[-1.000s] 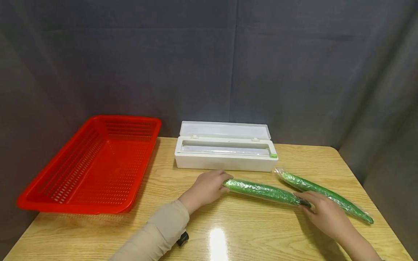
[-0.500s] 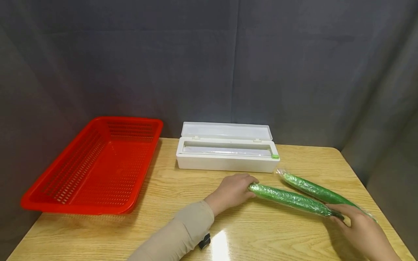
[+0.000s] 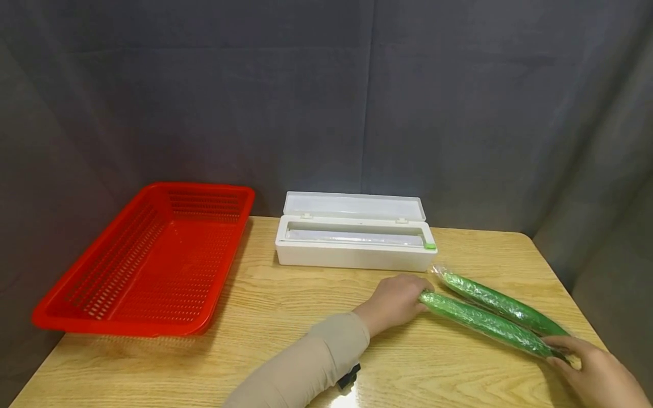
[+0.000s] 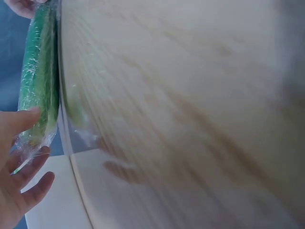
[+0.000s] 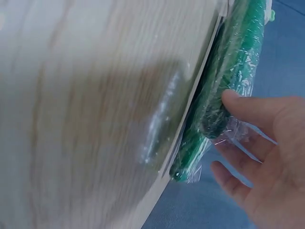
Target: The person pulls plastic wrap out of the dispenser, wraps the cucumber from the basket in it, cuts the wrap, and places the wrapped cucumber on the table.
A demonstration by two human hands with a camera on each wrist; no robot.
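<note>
A cucumber in clear plastic film [image 3: 484, 322] lies slantwise between my hands, low over the right side of the table. My left hand [image 3: 398, 297] holds its pale left end, thumb on top in the left wrist view. At the dark right end, my right hand [image 3: 594, 365] pinches the cucumber; thumb [image 5: 243, 106] and fingers sit on opposite sides of it in the right wrist view. Just behind and nearly parallel lies a second film-wrapped cucumber [image 3: 505, 306], its far end partly hidden by the right hand. Whether the two cucumbers touch, I cannot tell.
At the back middle stands a white cling film box [image 3: 357, 259], its lid [image 3: 354, 205] raised and a film roll [image 3: 352, 237] inside. A red perforated basket [image 3: 127, 327] occupies the left side of the wooden table [image 3: 285, 306]. Grey curtains hang behind.
Both hands have carried the wrapped cucumber rightward and slightly toward the front, bringing it alongside the second cucumber. The box and basket stay where they were.
</note>
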